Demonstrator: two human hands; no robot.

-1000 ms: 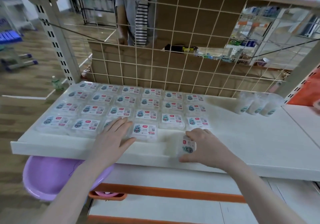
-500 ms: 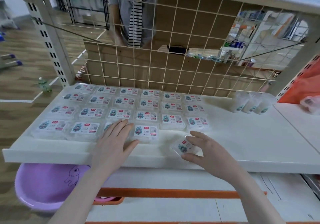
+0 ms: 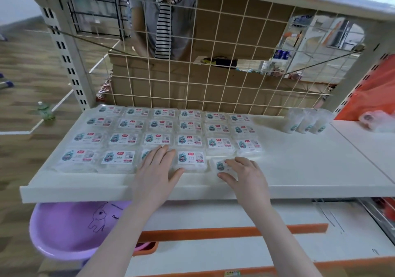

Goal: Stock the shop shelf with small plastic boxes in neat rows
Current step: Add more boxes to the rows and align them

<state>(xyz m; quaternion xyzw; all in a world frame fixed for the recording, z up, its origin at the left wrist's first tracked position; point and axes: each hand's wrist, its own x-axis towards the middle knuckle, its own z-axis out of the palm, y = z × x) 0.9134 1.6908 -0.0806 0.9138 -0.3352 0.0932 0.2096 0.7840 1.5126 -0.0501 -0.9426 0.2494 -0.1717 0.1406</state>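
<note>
White shelf, wire grid back. Small plastic boxes lie flat in rows of 6, labels up — 3 back rows look full, the front row is part-filled.

Left hand lies flat on the 3rd box of the front row, fingers straight and slightly spread, thumb out toward the 4th box. It holds nothing; it seems to be steadying the row.

Right hand is on the newest box, which sits on the shelf just right of the 4th box, in the 5th slot. Fingers are curled over its top, thumb against its near edge — a light pinch. The box looks a little off-line with its neighbours.

Step in hand, as I judge it: seating and squaring the 5th box of the front row. The next move calls for nudging it flush against the 4th box, level with the front row, then releasing. 1 slot would remain, below the last box of the 3rd row.
</note>
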